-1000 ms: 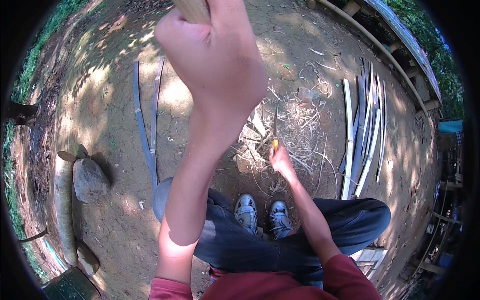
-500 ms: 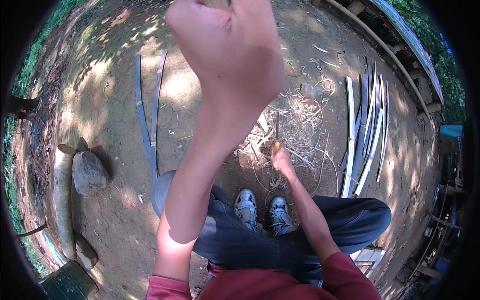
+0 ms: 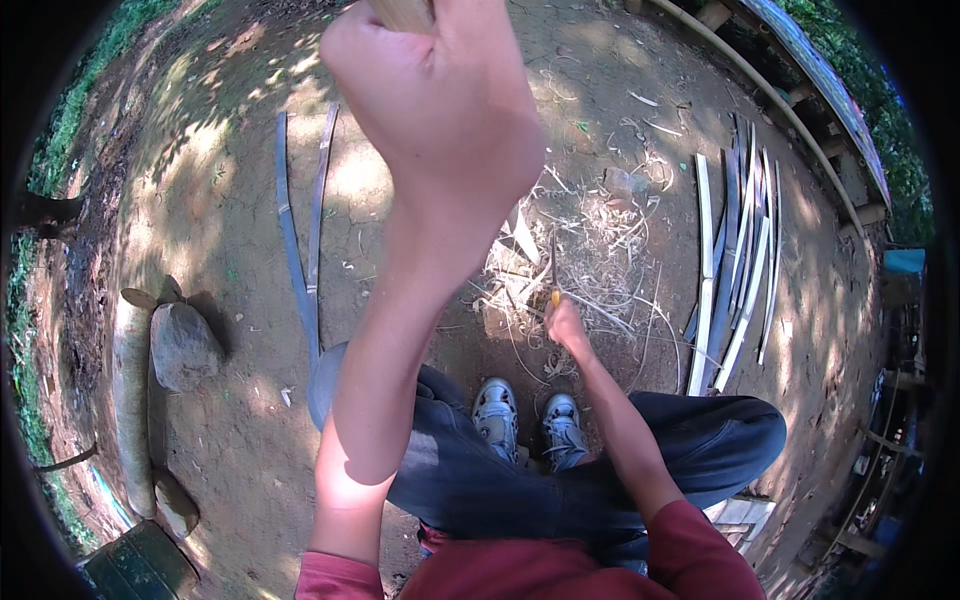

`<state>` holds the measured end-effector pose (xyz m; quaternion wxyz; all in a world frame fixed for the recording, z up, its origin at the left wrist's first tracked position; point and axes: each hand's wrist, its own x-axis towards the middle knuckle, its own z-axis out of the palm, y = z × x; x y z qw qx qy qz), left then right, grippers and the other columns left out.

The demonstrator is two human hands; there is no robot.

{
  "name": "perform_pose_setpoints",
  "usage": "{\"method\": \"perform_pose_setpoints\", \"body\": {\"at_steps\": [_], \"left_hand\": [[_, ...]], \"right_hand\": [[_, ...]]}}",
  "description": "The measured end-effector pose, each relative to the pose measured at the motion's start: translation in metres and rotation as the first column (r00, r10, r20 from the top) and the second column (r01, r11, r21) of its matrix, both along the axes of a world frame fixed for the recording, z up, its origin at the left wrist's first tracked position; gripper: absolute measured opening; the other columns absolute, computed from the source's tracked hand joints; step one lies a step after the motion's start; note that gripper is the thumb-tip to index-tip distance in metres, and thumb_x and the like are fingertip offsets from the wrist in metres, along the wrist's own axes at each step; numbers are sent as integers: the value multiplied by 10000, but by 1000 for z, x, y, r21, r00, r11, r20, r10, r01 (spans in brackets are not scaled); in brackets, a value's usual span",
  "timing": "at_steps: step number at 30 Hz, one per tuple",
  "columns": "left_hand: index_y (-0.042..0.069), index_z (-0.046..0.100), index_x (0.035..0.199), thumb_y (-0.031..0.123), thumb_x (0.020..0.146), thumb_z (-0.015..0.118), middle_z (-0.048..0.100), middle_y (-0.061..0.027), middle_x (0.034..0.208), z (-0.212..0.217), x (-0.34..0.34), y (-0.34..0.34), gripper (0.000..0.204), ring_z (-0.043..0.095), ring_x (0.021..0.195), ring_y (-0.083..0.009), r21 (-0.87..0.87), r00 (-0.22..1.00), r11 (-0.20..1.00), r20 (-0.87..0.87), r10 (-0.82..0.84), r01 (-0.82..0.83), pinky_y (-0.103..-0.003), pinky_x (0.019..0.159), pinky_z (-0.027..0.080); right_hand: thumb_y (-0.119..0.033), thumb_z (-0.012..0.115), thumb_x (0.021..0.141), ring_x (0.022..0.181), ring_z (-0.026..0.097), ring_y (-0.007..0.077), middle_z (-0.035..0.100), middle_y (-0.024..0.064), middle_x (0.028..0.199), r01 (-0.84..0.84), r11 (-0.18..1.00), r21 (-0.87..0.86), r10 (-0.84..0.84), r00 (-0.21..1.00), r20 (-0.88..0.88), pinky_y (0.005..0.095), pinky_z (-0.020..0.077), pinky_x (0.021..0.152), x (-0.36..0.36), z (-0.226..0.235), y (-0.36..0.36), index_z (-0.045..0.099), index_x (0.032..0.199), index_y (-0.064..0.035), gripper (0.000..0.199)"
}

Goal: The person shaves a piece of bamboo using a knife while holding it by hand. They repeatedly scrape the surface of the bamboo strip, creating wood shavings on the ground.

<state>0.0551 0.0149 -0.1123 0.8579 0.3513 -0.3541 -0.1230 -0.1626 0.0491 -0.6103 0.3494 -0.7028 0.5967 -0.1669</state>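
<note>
Pale strip (image 3: pixel 403 14) and yellow-handled knife (image 3: pixel 556 298), one in each hand, over bare ground (image 3: pixel 250 330).
The left grip (image 3: pixel 435 100) is clenched around the strip at the top edge of the view, which cuts most of it off. The right grip (image 3: pixel 566 325) is wrapped about the knife, which points away from the shoes (image 3: pixel 494 415), beside scattered shavings (image 3: pixel 605 235). Long slats (image 3: pixel 704 270), dark and pale, lie to the right.

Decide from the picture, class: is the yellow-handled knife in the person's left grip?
No, the yellow-handled knife is in the right grip, while the left grip is closed around a pale piece.
</note>
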Motion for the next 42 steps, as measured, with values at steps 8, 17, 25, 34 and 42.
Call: {"method": "perform_pose_setpoints", "body": {"at_steps": [8,17,25,34,42], "left_hand": [[98,442,709,136,999,471,364,52,476,9,-6,0,294,329,341,-42,34,998,998,-37,-46,47,-223,311,258],[101,449,751,140,997,479,390,46,509,-4,5,2,252,346,362,-40,1,1000,1000,20,-10,10,-220,316,261],[85,312,613,196,973,446,231,20,480,0,3,5,400,173,406,-58,167,996,986,87,-27,12,-245,395,163],[112,338,589,149,1003,426,307,51,452,-4,19,1,424,275,366,-14,40,980,993,164,-115,110,-217,354,208],[116,328,575,201,991,430,325,37,450,2,18,6,436,296,359,-49,156,989,981,112,96,-113,-234,356,221]], "right_hand": [[-183,574,874,625,645,408,635,247,703,-143,982,122,175,930,-324,436,527,532,-20,8,-7,510,966,71,278],[-184,517,917,596,633,375,619,254,696,-18,997,-76,16,999,-30,435,470,494,19,61,-20,511,906,41,226],[-190,505,924,561,632,282,642,185,687,-148,979,139,161,983,-89,407,505,525,-8,-9,-16,556,948,21,219],[-179,478,945,621,654,364,642,250,729,-70,998,6,70,990,-119,450,514,567,18,150,-67,483,1080,101,311],[-163,508,897,667,628,344,603,211,692,-190,981,47,177,965,196,449,478,652,26,304,-49,549,965,39,217]]}}
